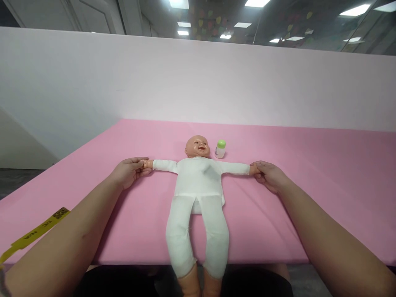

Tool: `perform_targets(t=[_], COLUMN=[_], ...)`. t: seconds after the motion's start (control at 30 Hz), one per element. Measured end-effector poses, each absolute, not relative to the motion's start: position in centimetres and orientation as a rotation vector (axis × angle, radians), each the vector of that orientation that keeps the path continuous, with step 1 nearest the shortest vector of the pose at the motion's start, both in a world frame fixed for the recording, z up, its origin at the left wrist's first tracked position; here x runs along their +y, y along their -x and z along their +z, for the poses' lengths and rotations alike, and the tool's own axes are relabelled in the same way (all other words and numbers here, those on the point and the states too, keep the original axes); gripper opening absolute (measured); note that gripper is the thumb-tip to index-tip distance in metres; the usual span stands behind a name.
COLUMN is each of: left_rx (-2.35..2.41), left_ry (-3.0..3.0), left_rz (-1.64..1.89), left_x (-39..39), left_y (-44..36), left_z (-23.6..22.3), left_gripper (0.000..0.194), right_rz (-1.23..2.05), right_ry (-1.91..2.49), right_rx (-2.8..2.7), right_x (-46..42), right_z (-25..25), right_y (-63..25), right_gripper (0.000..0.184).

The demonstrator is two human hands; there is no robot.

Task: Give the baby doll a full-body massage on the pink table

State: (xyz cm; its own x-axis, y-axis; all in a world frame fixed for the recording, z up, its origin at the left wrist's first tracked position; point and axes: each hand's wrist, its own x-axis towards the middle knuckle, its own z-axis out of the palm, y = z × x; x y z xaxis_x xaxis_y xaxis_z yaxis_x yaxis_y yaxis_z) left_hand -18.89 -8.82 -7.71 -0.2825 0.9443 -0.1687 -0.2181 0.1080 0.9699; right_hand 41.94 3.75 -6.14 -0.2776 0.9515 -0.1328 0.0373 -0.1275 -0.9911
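A baby doll (198, 181) in a white cloth suit lies on its back on the pink table cover (309, 185), arms spread wide, feet hanging over the near edge. My left hand (128, 171) grips the doll's hand on the left side. My right hand (268, 175) grips the doll's other hand on the right. A small white bottle with a green cap (220, 149) stands upright just right of the doll's head, apart from both hands.
A white partition wall (198, 78) rises behind the table. A yellow printed strip (37, 233) lies at the table's near left edge. The table's left side drops to a dark floor (15, 179).
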Motion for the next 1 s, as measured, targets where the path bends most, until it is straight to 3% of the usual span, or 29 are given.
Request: perform_targets(t=[0.07,0.3,0.53,0.83,1.0], left_rx=[1.309,1.287,1.342,1.385,1.342], left_ry=[-0.798,-0.816,-0.888,-0.834,-0.817], left_rz=[1.405,1.414,1.365,1.416,1.406], left_x=[-8.8,-8.9,-9.1,-9.3,-9.5], left_y=[19.0,18.5,18.4,17.4,17.5], left_z=[-7.8,-7.8,-7.7,-6.9,-6.8], left_gripper=[0.049,0.048,0.043,0.037,0.04], right_rz=[1.572,1.738,1.646,1.5,1.527], right_ry=[1.137,1.052,1.117,1.199,1.157], right_rx=[-1.348,-1.376,-1.466,-1.327,-1.285], right_x=[3.7,3.4,2.6,3.4,3.7], right_z=[-6.0,-5.5,-5.0,-6.0,-6.1], right_y=[-42.3,-43.5,-42.6,-42.3,-42.4], right_gripper=[0.024,0.042,0.028,0.045,0.037])
